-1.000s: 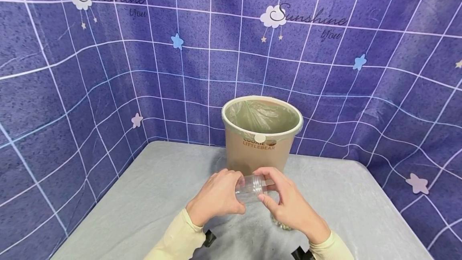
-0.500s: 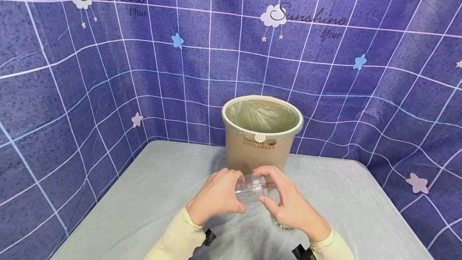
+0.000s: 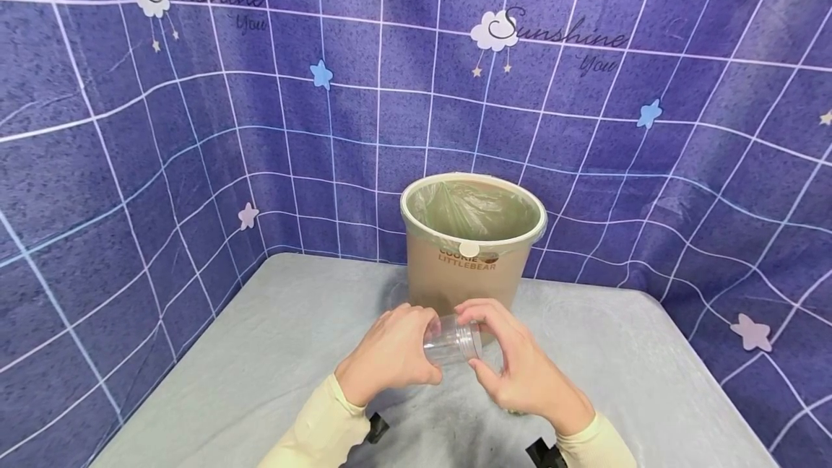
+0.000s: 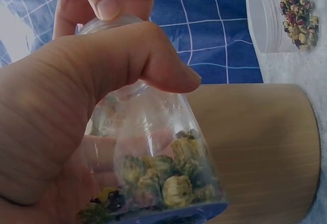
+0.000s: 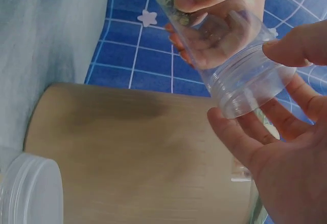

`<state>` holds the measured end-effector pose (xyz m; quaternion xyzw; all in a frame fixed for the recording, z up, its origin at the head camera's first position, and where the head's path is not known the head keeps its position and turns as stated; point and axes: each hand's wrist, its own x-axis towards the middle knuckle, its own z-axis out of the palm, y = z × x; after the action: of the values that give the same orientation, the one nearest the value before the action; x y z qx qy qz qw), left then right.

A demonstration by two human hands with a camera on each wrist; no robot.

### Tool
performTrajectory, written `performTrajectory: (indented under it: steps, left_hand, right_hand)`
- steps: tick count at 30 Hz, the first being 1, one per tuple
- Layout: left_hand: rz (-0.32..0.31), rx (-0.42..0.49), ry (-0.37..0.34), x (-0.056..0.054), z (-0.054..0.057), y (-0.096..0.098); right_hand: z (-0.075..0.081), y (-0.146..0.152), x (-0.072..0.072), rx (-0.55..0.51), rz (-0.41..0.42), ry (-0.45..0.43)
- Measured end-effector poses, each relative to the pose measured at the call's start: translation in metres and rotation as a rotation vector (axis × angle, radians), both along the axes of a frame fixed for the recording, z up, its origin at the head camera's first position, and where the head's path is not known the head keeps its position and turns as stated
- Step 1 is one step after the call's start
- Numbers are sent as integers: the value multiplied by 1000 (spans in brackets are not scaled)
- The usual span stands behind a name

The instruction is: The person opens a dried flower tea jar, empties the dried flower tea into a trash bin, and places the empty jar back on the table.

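A clear plastic jar point(image 3: 447, 344) lies sideways above the table, its ridged lid end pointing right. My left hand point(image 3: 392, 349) holds it around the body, thumb in front. Through its wall in the left wrist view, dried flower buds point(image 4: 176, 188) sit at the bottom. My right hand point(image 3: 520, 367) pinches the clear lid point(image 5: 258, 91) between thumb and fingertips. No gap between lid and jar can be made out. A second jar point(image 4: 271, 17) holding dried flowers stands on the table, almost wholly behind my right hand in the head view.
A beige trash bin point(image 3: 464, 284) with a green liner bag point(image 3: 468, 211) stands just beyond my hands. The grey cloth-covered table point(image 3: 292, 323) extends to both sides. Blue-purple gridded curtain point(image 3: 351, 165) hangs behind and at the sides.
My right fingers have shifted slightly around the lid, and the right hand now hides more of the second jar. The left hand and the held jar stay nearly still.
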<state>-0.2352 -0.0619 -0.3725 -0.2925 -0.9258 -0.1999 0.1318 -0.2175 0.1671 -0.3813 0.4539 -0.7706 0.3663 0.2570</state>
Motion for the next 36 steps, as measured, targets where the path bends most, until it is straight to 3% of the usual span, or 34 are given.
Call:
performTrajectory:
  steps: [4,22,30,36]
  left_hand:
    - [4,0,-11,0,0,0]
    - [3,-7,2,-1,-1,0]
    - [3,-2,1,0,-1,1]
    - [9,3,4,0,0,1]
  right_hand:
    - [0,0,0,11,-12,46]
    - [0,0,2,16,-20,68]
    - [3,0,3,-30,20,-8]
    - [2,4,1,-50,-29,-98]
